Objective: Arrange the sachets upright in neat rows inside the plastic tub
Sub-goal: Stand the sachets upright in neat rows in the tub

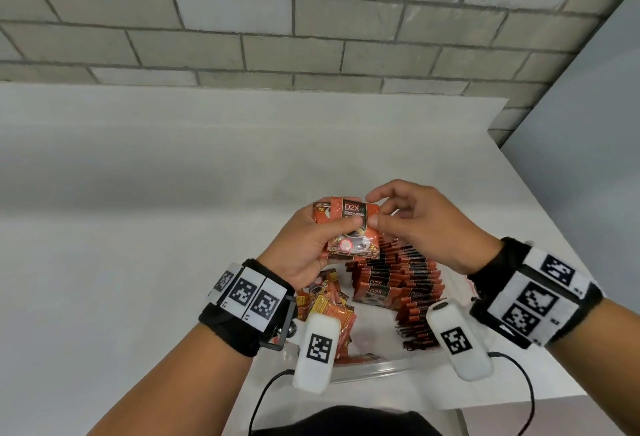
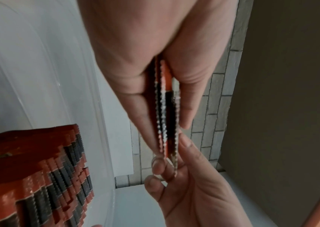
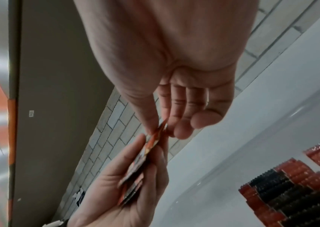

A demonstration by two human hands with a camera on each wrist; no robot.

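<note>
My left hand (image 1: 311, 238) grips a small stack of orange and black sachets (image 1: 348, 228) above the clear plastic tub (image 1: 367, 364). My right hand (image 1: 412, 217) pinches the right edge of the front sachet between thumb and forefinger. The left wrist view shows the held sachets (image 2: 167, 110) edge-on between my thumb and fingers. In the right wrist view the right hand's fingertips (image 3: 155, 127) pinch the top of the stack (image 3: 141, 162). Inside the tub, several sachets stand in rows (image 1: 401, 283) on the right side. Loose sachets (image 1: 325, 307) lie jumbled at the tub's left.
The tub sits near the front right corner of a white table (image 1: 138, 210). A grey brick wall (image 1: 277, 20) runs behind it. A grey panel (image 1: 588, 124) stands at the right. Black cables (image 1: 263, 397) hang from my wrist cameras at the table's front edge.
</note>
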